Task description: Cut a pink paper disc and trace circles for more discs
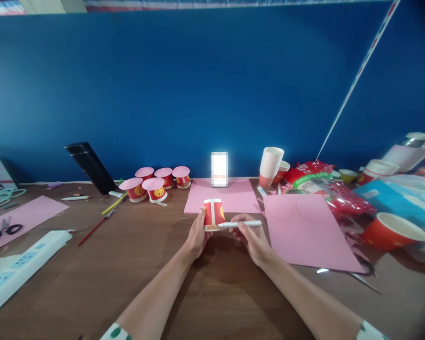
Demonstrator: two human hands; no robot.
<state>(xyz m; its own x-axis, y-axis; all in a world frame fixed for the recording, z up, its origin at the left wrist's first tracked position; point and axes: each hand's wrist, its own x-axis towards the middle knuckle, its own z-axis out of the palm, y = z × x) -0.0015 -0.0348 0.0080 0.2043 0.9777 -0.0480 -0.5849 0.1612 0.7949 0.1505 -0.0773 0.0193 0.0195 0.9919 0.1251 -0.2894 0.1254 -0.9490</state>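
My left hand point(197, 234) is closed around a red paper cup point(213, 211) with yellow marks and a pale strip down its side. The cup is held just above the brown table. In my right hand point(251, 238) is a white marker pen point(243, 224), pinched between the fingers and lying nearly level. Its tip points left and reaches the lower edge of the cup; I cannot tell whether it touches. Behind the cup lies a pink paper sheet point(194, 200).
Several cups with pink discs on top point(155, 183) stand back left, near a black bottle point(94, 167). At left are scissors point(3, 231) and a power strip point(26, 264). At right are a pink sheet point(304, 236), stacked white cups point(271, 163), an orange cup point(382, 233) and plastic packaging point(310, 174).
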